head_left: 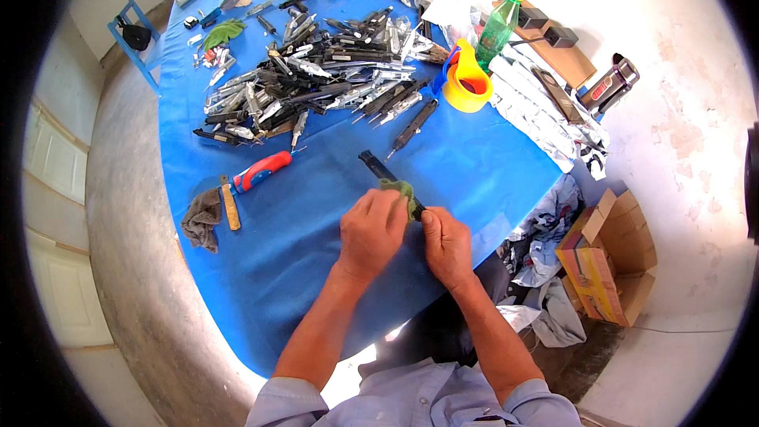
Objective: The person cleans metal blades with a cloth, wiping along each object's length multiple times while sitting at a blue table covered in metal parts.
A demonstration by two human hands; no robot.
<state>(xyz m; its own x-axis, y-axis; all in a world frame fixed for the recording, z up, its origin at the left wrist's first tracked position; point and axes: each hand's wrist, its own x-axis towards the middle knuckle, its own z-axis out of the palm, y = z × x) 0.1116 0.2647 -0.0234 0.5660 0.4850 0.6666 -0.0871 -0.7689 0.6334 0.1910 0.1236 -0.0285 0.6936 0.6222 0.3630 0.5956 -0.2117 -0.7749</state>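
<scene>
My left hand [369,229] is closed on a green cloth [405,192], which is pressed against a long black part [381,168]. My right hand [447,246] grips the near end of that part between thumb and fingers. The part slants over the blue-covered table, its far end pointing away to the left. Just beyond my hands lies a similar dark part [413,128] with a thin rod at one end. Farther off is a large heap of black and silver metal parts [316,71].
To the left lie a red-and-blue handled tool [263,171], a wooden-handled tool [230,204] and a grey rag [203,220]. A yellow tape dispenser [468,97] and green bottle [498,29] stand at the right. An opened cardboard box [593,277] sits below the table's right side.
</scene>
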